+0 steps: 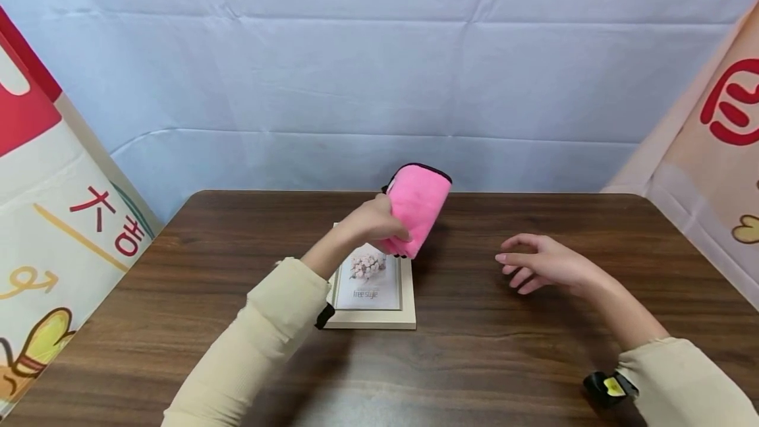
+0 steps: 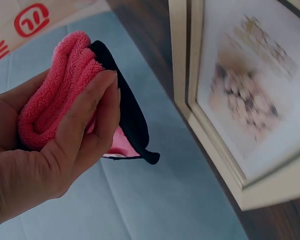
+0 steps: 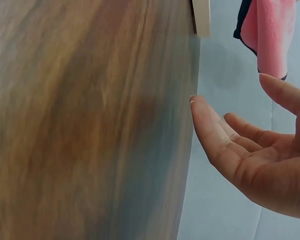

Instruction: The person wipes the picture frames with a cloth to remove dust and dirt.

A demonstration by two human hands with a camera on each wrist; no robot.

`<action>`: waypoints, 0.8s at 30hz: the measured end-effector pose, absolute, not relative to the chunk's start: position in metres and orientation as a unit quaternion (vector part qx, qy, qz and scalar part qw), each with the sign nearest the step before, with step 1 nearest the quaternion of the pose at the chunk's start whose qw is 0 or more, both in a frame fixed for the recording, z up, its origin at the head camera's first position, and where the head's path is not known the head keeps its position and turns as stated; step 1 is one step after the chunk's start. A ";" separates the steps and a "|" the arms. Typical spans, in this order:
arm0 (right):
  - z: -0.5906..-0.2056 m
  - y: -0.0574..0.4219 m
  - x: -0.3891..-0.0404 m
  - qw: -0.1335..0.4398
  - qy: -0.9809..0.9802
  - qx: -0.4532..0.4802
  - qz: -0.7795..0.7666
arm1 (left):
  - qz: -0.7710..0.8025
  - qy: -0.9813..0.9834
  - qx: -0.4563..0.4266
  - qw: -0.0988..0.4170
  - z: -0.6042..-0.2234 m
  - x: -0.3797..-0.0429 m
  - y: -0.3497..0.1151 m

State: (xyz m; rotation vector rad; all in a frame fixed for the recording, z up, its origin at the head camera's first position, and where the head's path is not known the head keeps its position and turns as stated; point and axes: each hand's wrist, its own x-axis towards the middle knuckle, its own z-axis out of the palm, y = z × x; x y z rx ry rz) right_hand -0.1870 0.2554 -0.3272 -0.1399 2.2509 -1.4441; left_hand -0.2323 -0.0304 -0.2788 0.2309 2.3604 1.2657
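A folded pink towel [image 1: 420,206] with dark edging is gripped in my left hand [image 1: 375,221], raised over the far end of a picture frame. In the left wrist view, thumb and fingers pinch the rolled towel [image 2: 65,95] along its dark hem. The cream picture frame [image 1: 409,318] lies flat on the table, its print of pale flowers and lettering facing up; my left hand and the towel cover its upper part. Off to the right, my right hand [image 1: 548,263] hovers over the table with fingers loosely bent and nothing in them. The right wrist view shows that hand [image 3: 260,155] apart from the towel.
Both things are over a dark wood-grain table [image 1: 474,361] with rounded far corners. A pale blue cloth [image 1: 356,71] hangs behind it. Printed cloths with red characters stand at the left [image 1: 77,229] and right [image 1: 711,170].
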 end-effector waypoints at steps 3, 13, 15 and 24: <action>-0.328 0.249 -0.188 0.234 0.818 -0.050 -0.523 | 0.452 0.863 0.075 0.213 -0.278 -0.232 -0.042; -0.336 0.233 -0.189 0.248 0.814 -0.061 -0.523 | 0.425 0.883 0.055 0.195 -0.281 -0.226 -0.076; -0.336 0.231 -0.190 0.248 0.815 -0.063 -0.520 | 0.428 0.881 0.050 0.195 -0.282 -0.224 -0.081; -0.339 0.217 -0.191 0.257 0.818 -0.078 -0.509 | 0.446 0.871 0.032 0.202 -0.286 -0.220 -0.099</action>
